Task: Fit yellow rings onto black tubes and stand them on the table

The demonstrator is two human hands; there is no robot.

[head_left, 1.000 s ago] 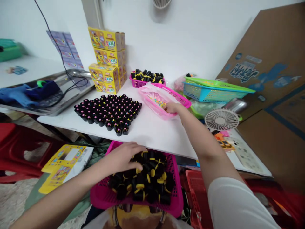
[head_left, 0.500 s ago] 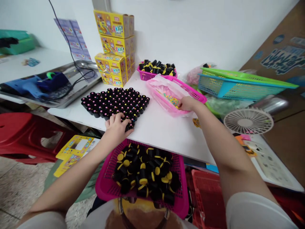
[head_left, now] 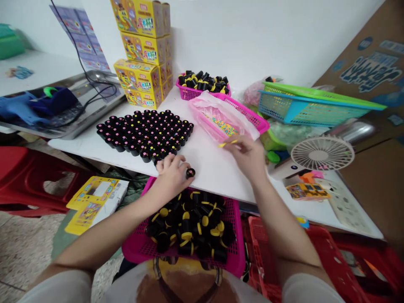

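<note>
My left hand (head_left: 172,174) is at the front edge of a block of small black cups (head_left: 142,132) standing upright with pink and yellow bits inside. Between its thumb and forefinger is one black cup (head_left: 190,173), slightly apart from the others. My right hand (head_left: 248,155) is pinched on a thin yellow piece (head_left: 226,144), its exact kind unclear. That hand is just over the near rim of a pink basket (head_left: 263,125) lined with a clear plastic bag. Small coloured beads (head_left: 224,126) lie in the bag.
A magenta basket (head_left: 238,235) of yellow-lidded black cups sits at my lap; a similar basket (head_left: 189,93) stands behind. Yellow boxes (head_left: 139,80) are stacked at the back. A metal tray (head_left: 78,122) is left, a fan (head_left: 322,153) right.
My right hand has come up out of the beads and towards me with the yellow piece. My left hand has shifted right, with one cup now apart from the block. The view has shifted slightly.
</note>
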